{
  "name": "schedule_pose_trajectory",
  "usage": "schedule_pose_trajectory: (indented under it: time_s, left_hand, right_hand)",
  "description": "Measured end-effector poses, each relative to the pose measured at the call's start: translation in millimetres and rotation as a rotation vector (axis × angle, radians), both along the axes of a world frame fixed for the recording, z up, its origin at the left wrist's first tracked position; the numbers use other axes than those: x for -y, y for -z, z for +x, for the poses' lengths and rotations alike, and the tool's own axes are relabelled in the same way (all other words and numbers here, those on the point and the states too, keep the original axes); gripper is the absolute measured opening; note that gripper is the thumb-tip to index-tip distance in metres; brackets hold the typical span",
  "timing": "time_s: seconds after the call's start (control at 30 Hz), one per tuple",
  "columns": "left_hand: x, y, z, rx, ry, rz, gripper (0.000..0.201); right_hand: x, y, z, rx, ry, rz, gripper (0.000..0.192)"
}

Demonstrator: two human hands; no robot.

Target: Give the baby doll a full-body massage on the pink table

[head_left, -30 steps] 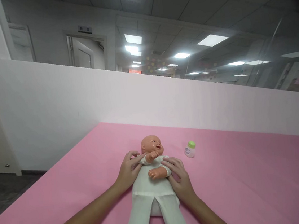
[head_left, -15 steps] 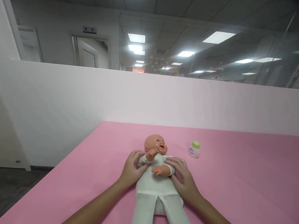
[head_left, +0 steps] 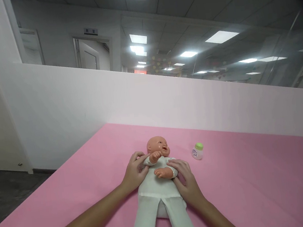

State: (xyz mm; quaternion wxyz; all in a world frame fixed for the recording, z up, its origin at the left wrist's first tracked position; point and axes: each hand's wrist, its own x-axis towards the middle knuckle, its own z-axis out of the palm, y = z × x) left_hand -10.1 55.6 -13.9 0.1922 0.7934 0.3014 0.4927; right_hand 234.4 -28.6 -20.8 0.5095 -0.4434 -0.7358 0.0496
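A plastic baby doll in a white cloth one-piece suit [head_left: 158, 186] lies face up on a broad pink padded mat [head_left: 244, 175], head pointing to twelve o'clock and legs trailing toward the wearer. The person's left hand [head_left: 134, 171] curls against the doll's shoulder at nine o'clock, fingertips drawn together on the white sleeve, apparently to steady or adjust the cloth. The right hand [head_left: 186, 183] lies flatter at three o'clock, fingers loosely spread along the doll's side just below its bent arm, bracing the body from the other flank. A small clear bottle with a green cap [head_left: 197, 151] stands at two o'clock of the doll, near but apart. A low white partition wall [head_left: 111, 100] borders the mat's far edge.
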Motion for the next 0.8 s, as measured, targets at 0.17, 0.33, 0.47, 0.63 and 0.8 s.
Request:
schedule_pose_trajectory:
  time_s: [0.17,0.33,0.47,0.63,0.8]
  left_hand:
    - [2,-3.9,0,0.004,0.008,-0.002,0.041]
    - [2,-7.8,0,0.071,-0.002,-0.024,0.036]
    - [-3,-6.1,0,0.160,-0.050,-0.152,0.029]
    - [-15,2.5,-3,0.427,-0.076,-0.389,0.030]
    - [-24,10.1,-7,0.703,-0.090,-0.576,0.045]
  right_hand:
    - [-1,2.9,1,-0.019,-0.025,-0.024,0.046]
    - [-3,5.6,-1,-0.209,0.033,-0.135,0.033]
    - [-4,6.3,-2,-0.499,0.060,-0.282,0.037]
    - [-9,7.3,1,-0.857,0.097,-0.331,0.042]
    - [-20,16.0,15,-1.248,0.048,-0.402,0.051]
